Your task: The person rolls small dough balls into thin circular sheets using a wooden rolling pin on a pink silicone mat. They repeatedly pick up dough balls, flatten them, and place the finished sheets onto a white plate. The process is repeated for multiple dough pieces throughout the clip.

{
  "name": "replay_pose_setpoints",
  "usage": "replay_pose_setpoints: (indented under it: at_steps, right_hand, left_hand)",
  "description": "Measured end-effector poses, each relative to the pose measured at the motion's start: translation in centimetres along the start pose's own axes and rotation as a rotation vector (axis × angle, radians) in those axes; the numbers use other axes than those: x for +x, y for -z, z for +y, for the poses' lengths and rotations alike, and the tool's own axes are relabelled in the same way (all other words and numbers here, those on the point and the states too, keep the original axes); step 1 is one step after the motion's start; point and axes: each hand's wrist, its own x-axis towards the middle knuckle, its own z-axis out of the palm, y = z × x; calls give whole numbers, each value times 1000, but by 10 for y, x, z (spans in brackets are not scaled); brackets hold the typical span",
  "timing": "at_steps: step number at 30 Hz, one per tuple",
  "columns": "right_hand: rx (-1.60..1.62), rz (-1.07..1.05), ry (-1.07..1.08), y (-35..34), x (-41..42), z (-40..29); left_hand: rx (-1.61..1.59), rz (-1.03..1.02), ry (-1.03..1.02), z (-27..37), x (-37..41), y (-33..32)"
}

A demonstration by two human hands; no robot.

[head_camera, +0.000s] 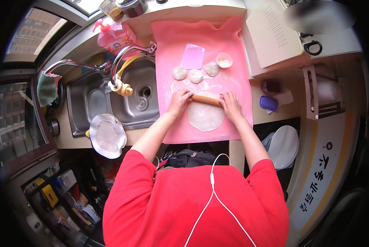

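Observation:
A wooden rolling pin [206,100] lies across the far part of a thin, flat sheet of dough [206,117]. My left hand [180,100] grips its left end and my right hand [231,103] its right end. Beneath the dough spreads a pink silicone mat [172,129], dusted with flour. Beyond the pin sit three small dough rounds: a left one [179,73], a middle one [196,76] and a right one [212,69]. Behind them are a pinkish-purple dough scraper [193,56] and a small cup [224,60] with white powder, probably flour.
A double steel sink [135,124] with curved faucets adjoins the mat on the left. On its near rim stands a white fluted dish [107,151] holding a flat dough sheet. A pump bottle [116,38] stands behind the sink. A purple container [268,103] lies right of the mat.

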Motion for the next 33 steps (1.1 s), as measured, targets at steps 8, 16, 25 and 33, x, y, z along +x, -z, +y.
replay_pose_setpoints:
  at_steps: [8,16,25,33]
  right_hand:
    - [-39,-284,-320,-3,54,-6]
    - [59,-243,-136,4,41,-17]
    - [-138,72,487,1,-39,-12]
    - [5,81,148,1,-44,-20]
  left_hand:
    - [60,2,-17,6,2,6]
    - [108,-177,-32,15,7,0]
    - [126,-310,-73,29,14,-9]
    - [56,-31,-297,19,-27,-25]
